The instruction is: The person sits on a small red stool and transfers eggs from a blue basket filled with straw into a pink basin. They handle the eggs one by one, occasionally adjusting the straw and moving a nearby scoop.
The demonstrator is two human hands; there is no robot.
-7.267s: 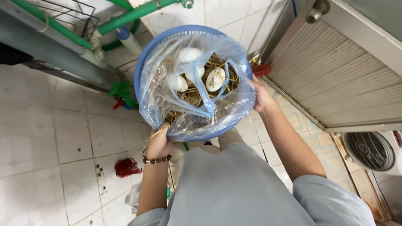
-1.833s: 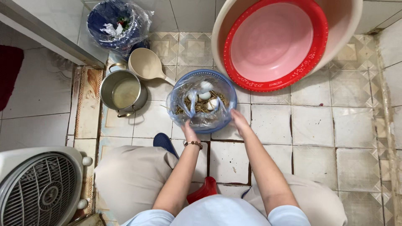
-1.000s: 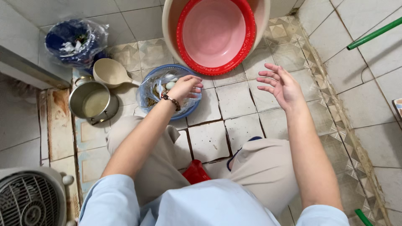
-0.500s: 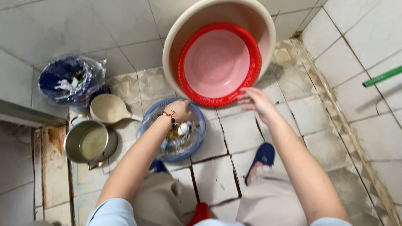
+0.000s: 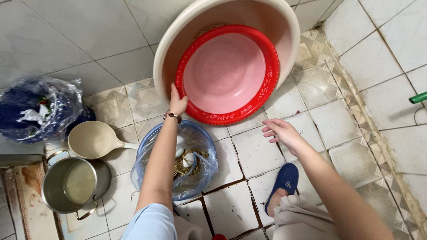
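Observation:
My left hand point(image 5: 177, 102) reaches forward and grips the left rim of a red plastic basin point(image 5: 227, 73), which leans inside a larger cream basin point(image 5: 284, 26) against the wall. My right hand point(image 5: 281, 132) hovers open above the floor tiles, just below the red basin, holding nothing. Beneath my left forearm sits a blue basket point(image 5: 202, 133) lined with a clear plastic bag, holding straw and white eggs point(image 5: 189, 159).
A cream plastic ladle point(image 5: 91, 140) and a steel pot point(image 5: 66, 186) stand on the floor at the left. A dark blue bundle in a plastic bag point(image 5: 38, 109) lies at the far left. My foot in a blue slipper point(image 5: 282, 184) rests near the bottom. A green pipe point(image 5: 418, 98) shows at the right.
My left hand has left the egg basket and moved up to take hold of the red basin's rim. My right hand has dropped away from the basin toward the floor.

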